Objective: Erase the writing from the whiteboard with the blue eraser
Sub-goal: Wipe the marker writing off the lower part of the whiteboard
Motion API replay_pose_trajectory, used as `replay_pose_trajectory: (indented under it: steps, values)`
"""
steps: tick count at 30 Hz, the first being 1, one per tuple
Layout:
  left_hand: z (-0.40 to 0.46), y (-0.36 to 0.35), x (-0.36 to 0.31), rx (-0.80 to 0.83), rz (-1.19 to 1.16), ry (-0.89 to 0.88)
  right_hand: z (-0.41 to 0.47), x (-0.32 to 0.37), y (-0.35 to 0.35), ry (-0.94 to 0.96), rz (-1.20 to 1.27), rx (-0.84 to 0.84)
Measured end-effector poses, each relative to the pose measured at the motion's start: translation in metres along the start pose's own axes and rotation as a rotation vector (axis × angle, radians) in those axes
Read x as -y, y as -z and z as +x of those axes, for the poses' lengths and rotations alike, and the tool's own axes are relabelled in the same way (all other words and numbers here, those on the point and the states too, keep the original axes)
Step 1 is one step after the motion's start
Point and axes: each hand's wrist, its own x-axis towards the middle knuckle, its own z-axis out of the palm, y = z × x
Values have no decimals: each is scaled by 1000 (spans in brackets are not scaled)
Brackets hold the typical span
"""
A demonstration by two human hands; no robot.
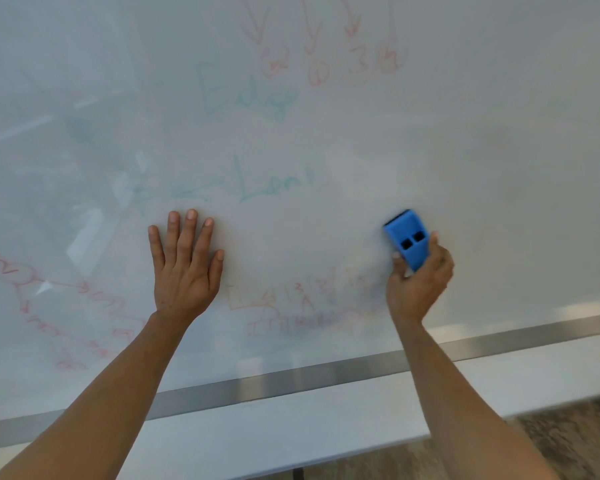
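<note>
A large whiteboard (482, 161) fills the view. My right hand (418, 282) grips the blue eraser (408, 239) and presses it against the board at the lower right. My left hand (184, 265) lies flat on the board, fingers spread. Faint green words (246, 95) sit above the hands, with more faint green writing (274, 183) lower down. Red circled numbers and arrows (326, 60) are at the top. Smeared orange and red writing (302, 306) lies between my hands. More red scribbles (59, 306) fill the lower left.
A metal strip (291, 379) runs along the board's bottom edge, with a white ledge (291, 431) below it. Wood-patterned floor (568, 438) shows at the lower right. The board's right part looks wiped.
</note>
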Motion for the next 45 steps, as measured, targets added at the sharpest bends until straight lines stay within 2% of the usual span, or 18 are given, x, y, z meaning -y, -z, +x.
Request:
replay_pose_trajectory:
  steps: [2, 4, 7, 14, 18, 21, 23, 25, 31, 33, 35, 38, 42, 45]
  values:
    - [-1, 0, 0, 2, 0, 1, 8, -13, 8, -229, 90, -46]
    - [-1, -1, -3, 2, -23, 11, 6, -21, 11, -376, 147, -62]
    - [-5, -3, -7, 18, -53, 21, -15, -21, 8, -370, 158, -20]
    - [-47, -1, -6, 52, -60, 96, -109, 7, -20, 29, 25, 225]
    - [-61, -2, -3, 85, -47, 88, -145, 20, -28, 408, -99, 457]
    - [-63, -2, 2, 96, -34, 64, -139, 14, -29, 516, -166, 442]
    - [-64, 0, 7, 102, -32, 47, -126, 4, -24, 457, -179, 361]
    - [-64, 1, 11, 97, -21, 22, -107, -8, -17, 309, -157, 268]
    - [-65, 0, 10, 108, -48, 39, -50, -16, -14, -356, 36, -31]
    - [-66, -2, 9, 117, -61, 49, -50, -4, -18, -399, 42, -67]
    - [-66, -3, 9, 112, -64, 49, -63, 12, -24, -325, 37, -55]
    - [-67, -4, 10, 103, -50, 43, -100, 37, -37, -96, -17, 65]
    - [-66, -4, 10, 90, -28, 36, -144, 54, -53, 416, -147, 339]
    - [-67, -3, 9, 92, -28, 39, -151, 54, -58, 754, -282, 460]
